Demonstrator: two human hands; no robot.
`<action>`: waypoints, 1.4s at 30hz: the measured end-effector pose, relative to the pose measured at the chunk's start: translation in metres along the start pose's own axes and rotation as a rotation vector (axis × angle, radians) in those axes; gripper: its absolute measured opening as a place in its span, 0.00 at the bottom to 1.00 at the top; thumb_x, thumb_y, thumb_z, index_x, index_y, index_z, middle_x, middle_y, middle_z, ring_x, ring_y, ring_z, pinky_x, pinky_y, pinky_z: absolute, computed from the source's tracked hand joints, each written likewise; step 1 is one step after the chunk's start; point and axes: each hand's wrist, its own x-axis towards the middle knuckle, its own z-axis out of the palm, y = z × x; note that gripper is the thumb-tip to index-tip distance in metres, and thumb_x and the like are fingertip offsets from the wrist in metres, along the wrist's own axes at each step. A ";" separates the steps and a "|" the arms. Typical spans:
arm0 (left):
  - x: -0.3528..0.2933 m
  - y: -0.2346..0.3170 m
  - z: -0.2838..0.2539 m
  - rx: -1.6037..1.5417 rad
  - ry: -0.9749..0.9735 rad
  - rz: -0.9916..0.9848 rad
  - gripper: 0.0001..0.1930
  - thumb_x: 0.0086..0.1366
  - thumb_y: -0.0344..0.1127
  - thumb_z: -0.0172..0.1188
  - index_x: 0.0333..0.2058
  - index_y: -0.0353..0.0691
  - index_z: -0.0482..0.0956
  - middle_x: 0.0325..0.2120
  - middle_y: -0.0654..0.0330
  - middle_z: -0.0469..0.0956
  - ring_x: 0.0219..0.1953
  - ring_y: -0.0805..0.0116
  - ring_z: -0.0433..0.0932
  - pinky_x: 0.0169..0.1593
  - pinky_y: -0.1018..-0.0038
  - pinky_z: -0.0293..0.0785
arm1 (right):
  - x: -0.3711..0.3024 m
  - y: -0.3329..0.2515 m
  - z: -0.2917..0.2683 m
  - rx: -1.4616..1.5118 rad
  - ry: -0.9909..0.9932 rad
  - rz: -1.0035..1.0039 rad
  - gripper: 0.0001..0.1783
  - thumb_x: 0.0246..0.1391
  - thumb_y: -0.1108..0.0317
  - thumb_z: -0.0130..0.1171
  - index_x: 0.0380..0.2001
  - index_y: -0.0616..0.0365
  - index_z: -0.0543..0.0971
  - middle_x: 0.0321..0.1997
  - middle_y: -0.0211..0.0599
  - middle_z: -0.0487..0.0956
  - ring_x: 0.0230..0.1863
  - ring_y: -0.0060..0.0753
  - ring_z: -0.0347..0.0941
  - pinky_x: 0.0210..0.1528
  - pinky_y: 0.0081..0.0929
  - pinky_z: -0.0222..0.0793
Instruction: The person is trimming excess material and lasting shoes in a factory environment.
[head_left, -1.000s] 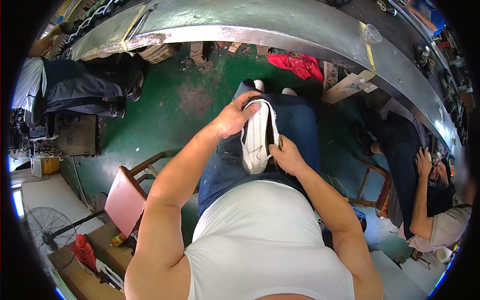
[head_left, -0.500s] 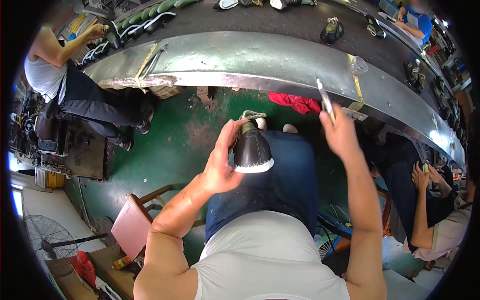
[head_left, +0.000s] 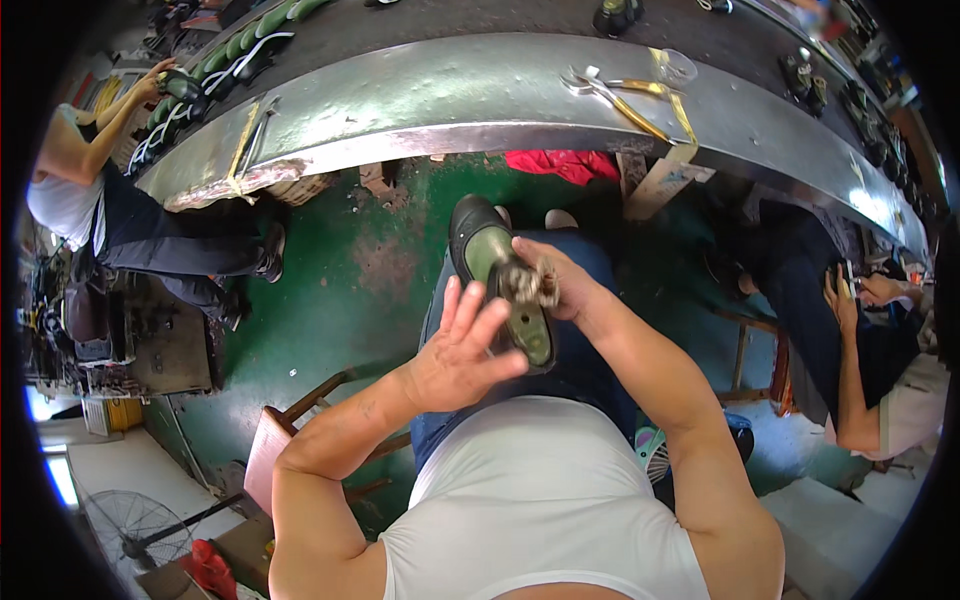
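A black shoe upper on a green last [head_left: 485, 248] is held above my lap, toe pointing away from me. A blurred bunch of laces sits around its middle. My right hand [head_left: 560, 283] grips it there from the right side. My left hand [head_left: 463, 345] is open beside the heel end, fingers spread; whether a fingertip touches the last cannot be made out. On the metal ledge ahead lie pincers [head_left: 625, 105] with yellow handles.
A metal ledge [head_left: 400, 95] spans the front, with a clear plastic cup [head_left: 675, 67] and a thin tool [head_left: 262, 130] on it. Beyond runs a dark belt [head_left: 450, 22] carrying shoes. Co-workers sit right [head_left: 900, 400] and stand left [head_left: 70, 200]. A chair [head_left: 270, 450] is at left.
My right hand has let go of the pincers, which now lie on the ledge, and has taken hold of the shoe. The shoe has turned; my left hand has opened off it.
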 end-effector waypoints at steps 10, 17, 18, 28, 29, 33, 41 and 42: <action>-0.007 -0.001 0.058 -1.667 0.455 -1.179 0.34 0.74 0.61 0.42 0.62 0.34 0.65 0.55 0.52 0.74 0.56 0.60 0.75 0.61 0.61 0.72 | -0.039 0.021 0.000 -0.316 -0.027 -0.197 0.50 0.44 0.58 0.78 0.67 0.60 0.62 0.59 0.36 0.73 0.61 0.33 0.70 0.63 0.34 0.67; -0.011 0.014 0.076 -1.681 0.558 -1.186 0.29 0.75 0.58 0.45 0.57 0.35 0.69 0.49 0.56 0.77 0.50 0.67 0.77 0.55 0.67 0.74 | -0.063 0.049 -0.028 -0.487 0.176 -0.169 0.38 0.51 0.53 0.72 0.59 0.61 0.70 0.52 0.35 0.77 0.55 0.29 0.74 0.60 0.31 0.69; -0.010 0.011 0.081 -1.684 0.588 -1.207 0.29 0.75 0.58 0.45 0.57 0.35 0.70 0.49 0.55 0.77 0.49 0.66 0.77 0.55 0.67 0.75 | -0.064 0.058 -0.039 -0.427 0.232 -0.136 0.33 0.57 0.50 0.67 0.57 0.61 0.71 0.50 0.35 0.78 0.55 0.28 0.74 0.59 0.31 0.70; 0.010 -0.008 0.127 -1.708 0.621 -1.467 0.36 0.72 0.65 0.41 0.56 0.34 0.72 0.48 0.51 0.79 0.49 0.59 0.80 0.56 0.60 0.77 | -0.083 0.097 -0.044 0.218 0.247 0.060 0.30 0.69 0.41 0.42 0.59 0.53 0.72 0.57 0.33 0.78 0.57 0.35 0.75 0.61 0.44 0.71; 0.014 -0.009 0.127 -1.718 0.645 -1.476 0.36 0.72 0.65 0.42 0.56 0.34 0.72 0.48 0.51 0.79 0.49 0.59 0.80 0.57 0.60 0.77 | -0.084 0.095 -0.046 0.209 0.232 0.063 0.30 0.69 0.41 0.42 0.59 0.53 0.72 0.57 0.33 0.78 0.57 0.35 0.75 0.61 0.44 0.71; 0.021 -0.019 0.122 -1.636 0.412 -1.703 0.35 0.73 0.63 0.43 0.59 0.34 0.71 0.51 0.50 0.78 0.53 0.60 0.78 0.58 0.61 0.74 | -0.085 0.095 -0.048 0.190 0.315 0.063 0.29 0.69 0.44 0.43 0.60 0.55 0.72 0.60 0.37 0.76 0.59 0.39 0.74 0.63 0.46 0.70; -0.013 -0.156 0.085 -1.288 0.646 -1.520 0.26 0.70 0.48 0.53 0.59 0.34 0.68 0.56 0.49 0.74 0.57 0.53 0.73 0.57 0.56 0.70 | -0.071 0.085 -0.064 0.342 0.624 0.154 0.30 0.71 0.47 0.43 0.61 0.60 0.70 0.61 0.45 0.76 0.59 0.44 0.75 0.64 0.47 0.69; -0.016 -0.190 0.076 -1.398 0.694 -1.486 0.25 0.72 0.46 0.48 0.58 0.33 0.68 0.57 0.48 0.73 0.58 0.51 0.72 0.58 0.53 0.70 | -0.070 0.090 -0.073 0.304 0.615 0.196 0.30 0.71 0.47 0.42 0.61 0.61 0.71 0.60 0.45 0.76 0.58 0.44 0.75 0.62 0.47 0.71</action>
